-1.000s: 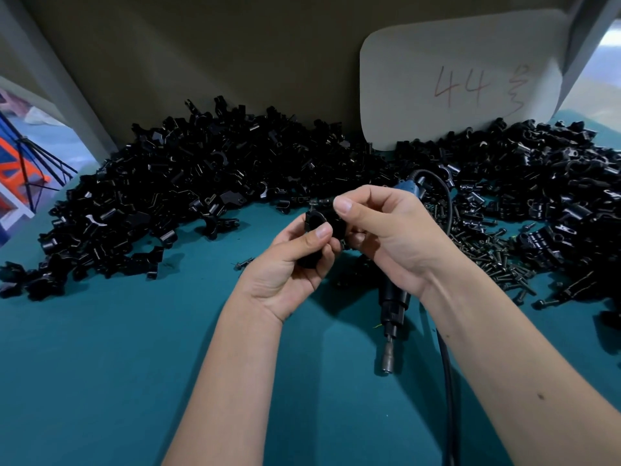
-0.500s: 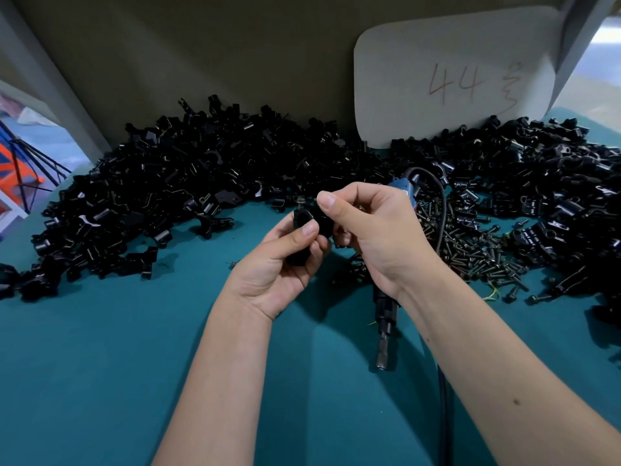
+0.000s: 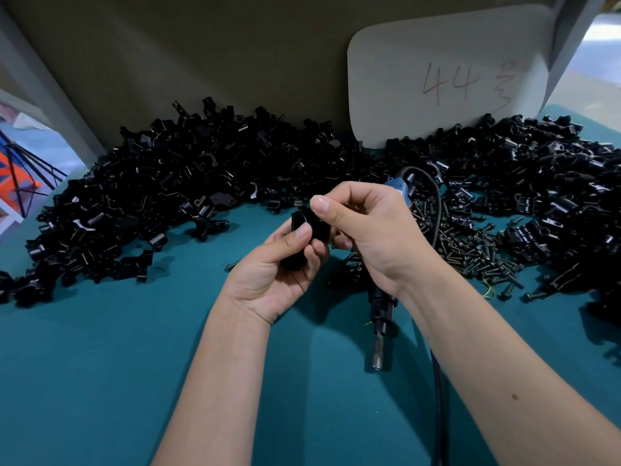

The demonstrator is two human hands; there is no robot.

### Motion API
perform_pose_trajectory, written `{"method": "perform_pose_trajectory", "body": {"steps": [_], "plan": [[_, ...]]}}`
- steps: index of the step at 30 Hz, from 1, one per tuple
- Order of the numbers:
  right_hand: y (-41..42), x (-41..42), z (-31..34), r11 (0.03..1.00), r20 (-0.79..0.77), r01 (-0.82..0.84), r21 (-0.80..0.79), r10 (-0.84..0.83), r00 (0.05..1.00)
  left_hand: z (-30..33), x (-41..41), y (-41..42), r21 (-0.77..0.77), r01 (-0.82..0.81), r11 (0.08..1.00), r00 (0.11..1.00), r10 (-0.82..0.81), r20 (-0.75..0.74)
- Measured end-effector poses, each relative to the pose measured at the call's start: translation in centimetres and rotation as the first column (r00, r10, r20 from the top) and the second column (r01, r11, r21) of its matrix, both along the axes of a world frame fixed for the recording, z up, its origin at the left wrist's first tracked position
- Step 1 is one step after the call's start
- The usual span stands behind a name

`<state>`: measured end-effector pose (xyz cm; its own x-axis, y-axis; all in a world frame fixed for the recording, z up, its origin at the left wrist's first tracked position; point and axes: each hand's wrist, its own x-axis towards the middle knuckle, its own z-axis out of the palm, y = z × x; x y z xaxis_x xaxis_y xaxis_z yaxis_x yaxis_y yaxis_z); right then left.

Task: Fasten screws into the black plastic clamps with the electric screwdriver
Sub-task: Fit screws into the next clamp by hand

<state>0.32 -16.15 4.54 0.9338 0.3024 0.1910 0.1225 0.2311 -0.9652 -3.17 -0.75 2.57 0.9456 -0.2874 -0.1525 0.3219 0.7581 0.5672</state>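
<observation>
Clamp (image 3: 304,242) is off the table, pinched in the left hand (image 3: 275,274) between thumb and curled fingers, above the teal mat (image 3: 100,364). Right hand (image 3: 373,237) does two jobs: palm and lower fingers wrapped round the electric screwdriver (image 3: 381,307), bit hanging down and idle, while thumb and forefinger pinch at the top of the clamp, likely seating a screw; the screw itself is too small and hidden to confirm. Risks as I read it: screw started by fingertips with the tool dangling in the same hand, so a crooked start and cross-threaded plastic once the driver bites. Cable (image 3: 437,210) loops over the loose screws (image 3: 470,250) just right of the hand, so swinging the tool up could drag it through them and scatter some. Black clamp against the big clamp pile (image 3: 168,196) behind gives poor contrast; easy to miss the hole. Fumble it, and the part drops among unfinished ones.
</observation>
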Motion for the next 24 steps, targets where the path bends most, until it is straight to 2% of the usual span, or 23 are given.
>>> {"method": "perform_pose_trajectory", "body": {"steps": [2, 5, 8, 12, 15, 19, 24], "plan": [[0.3, -0.1, -0.1, 0.999, -0.034, 0.044, -0.001, -0.044, 0.998, 0.0, 0.1, 0.0, 0.032, 0.005, 0.999, 1.0, -0.005, 0.012], [0.8, -0.1, -0.2, 0.989, -0.036, 0.14, -0.037, -0.142, 0.989, -0.2, 0.4, 0.1, 0.08, -0.073, 0.994, 0.997, 0.073, 0.009], [1.4, 0.1, -0.7, 0.969, -0.04, 0.243, -0.046, -0.245, 0.969, -0.2, 0.6, -0.4, 0.2, -0.16, 0.967, 0.985, 0.142, 0.101], [1.1, 0.3, -1.3, 0.933, 0.006, 0.345, -0.106, -0.346, 0.938, -0.3, 1.0, -1.1, 0.439, -0.382, 0.813, 0.916, 0.271, 0.296], [0.4, 0.7, -1.5, 0.915, 0.073, 0.37, -0.164, -0.362, 0.929, -0.4, 1.1, -1.3, 0.473, -0.467, 0.747, 0.872, 0.302, 0.384], [-0.2, 1.2, -1.4, 0.912, 0.161, 0.349, -0.217, -0.32, 0.934, -0.4, 1.1, -1.1, 0.479, -0.439, 0.76, 0.889, 0.291, 0.353], [-1.1, 1.6, -1.3, 0.949, 0.188, 0.226, -0.218, -0.187, 0.964, -0.5, 1.0, -0.7, 0.446, -0.335, 0.83, 0.933, 0.227, 0.279]]}}
